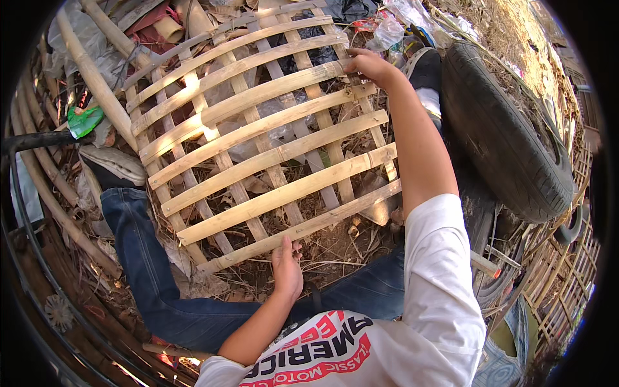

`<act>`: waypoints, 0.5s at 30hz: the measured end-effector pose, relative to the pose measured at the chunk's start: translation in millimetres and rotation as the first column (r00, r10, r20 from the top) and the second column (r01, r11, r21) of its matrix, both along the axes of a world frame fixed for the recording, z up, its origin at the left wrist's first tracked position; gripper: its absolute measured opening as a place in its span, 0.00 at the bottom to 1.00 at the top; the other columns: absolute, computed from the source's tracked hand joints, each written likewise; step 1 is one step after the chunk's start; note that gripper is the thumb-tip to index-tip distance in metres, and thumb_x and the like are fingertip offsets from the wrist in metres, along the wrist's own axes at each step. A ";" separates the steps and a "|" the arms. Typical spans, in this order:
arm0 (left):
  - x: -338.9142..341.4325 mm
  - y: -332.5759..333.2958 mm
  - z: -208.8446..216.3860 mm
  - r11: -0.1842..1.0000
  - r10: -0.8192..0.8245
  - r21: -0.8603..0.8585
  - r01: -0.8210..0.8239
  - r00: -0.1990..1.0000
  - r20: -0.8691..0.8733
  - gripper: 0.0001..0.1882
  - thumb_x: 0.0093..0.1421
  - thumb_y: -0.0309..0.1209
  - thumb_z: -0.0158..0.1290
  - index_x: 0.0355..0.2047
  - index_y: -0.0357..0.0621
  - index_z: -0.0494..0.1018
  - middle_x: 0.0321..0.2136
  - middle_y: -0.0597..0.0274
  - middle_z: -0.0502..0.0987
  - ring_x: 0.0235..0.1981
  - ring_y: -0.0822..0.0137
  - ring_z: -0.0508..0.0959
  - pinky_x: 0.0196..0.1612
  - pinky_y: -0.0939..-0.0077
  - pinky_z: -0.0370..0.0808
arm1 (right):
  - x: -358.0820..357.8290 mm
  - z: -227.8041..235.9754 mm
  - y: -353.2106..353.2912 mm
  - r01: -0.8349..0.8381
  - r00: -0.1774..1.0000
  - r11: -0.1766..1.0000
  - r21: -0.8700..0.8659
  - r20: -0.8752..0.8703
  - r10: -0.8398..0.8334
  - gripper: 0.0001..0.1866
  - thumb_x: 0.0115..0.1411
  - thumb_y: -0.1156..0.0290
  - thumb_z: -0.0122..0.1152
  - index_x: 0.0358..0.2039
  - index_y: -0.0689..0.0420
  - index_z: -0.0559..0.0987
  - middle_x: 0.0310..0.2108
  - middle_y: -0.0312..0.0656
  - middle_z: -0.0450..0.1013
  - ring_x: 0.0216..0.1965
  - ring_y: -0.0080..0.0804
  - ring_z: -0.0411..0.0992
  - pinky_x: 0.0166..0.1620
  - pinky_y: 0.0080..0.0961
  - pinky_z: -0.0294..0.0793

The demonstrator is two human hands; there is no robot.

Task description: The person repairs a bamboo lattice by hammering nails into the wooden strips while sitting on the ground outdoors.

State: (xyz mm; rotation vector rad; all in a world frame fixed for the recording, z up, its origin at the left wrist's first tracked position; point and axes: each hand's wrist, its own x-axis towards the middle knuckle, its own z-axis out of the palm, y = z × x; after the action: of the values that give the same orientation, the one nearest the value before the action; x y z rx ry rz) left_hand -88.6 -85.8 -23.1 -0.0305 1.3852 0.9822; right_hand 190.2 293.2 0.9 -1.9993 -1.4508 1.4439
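A bamboo lattice panel (pixel 258 209) of pale split slats, crossed by thinner strips, lies tilted across the ground in front of me. My left hand (pixel 287 271) grips the middle of its nearest slat, thumb on top and fingers curled, partly hidden. Toward the far right corner, my right hand (pixel 371 67) holds the panel's right edge with fingers closed over a slat end. Dry leaves, soil and plastic scraps show through the gaps. My legs in dark jeans (pixel 145 258) spread around the near side of the panel.
A black tire (pixel 506 135) leans at the right, close to my right arm. Long bamboo poles (pixel 97 74) lie along the left beside a green plastic piece (pixel 84 120). Plastic litter (pixel 387 32) is scattered at the far side. Dark metal bars (pixel 39 258) curve along the left rim.
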 end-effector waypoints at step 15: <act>-37.3 52.1 104.0 0.274 -0.385 0.146 0.950 0.248 -0.889 0.14 0.52 0.31 0.64 0.37 0.42 0.75 0.29 0.61 0.74 0.32 0.67 0.74 0.37 0.74 0.68 | -64.7 56.7 -302.9 0.768 0.613 0.558 0.314 -0.613 -0.498 0.08 0.60 0.81 0.57 0.40 0.62 0.71 0.33 0.38 0.74 0.33 0.21 0.74 0.35 0.18 0.73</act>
State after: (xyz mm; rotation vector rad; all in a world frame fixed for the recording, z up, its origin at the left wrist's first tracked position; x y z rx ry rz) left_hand -126.0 -33.8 80.9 1.7214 1.3157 0.5427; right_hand 125.4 -9.7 57.7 -1.4203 -0.6449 0.8998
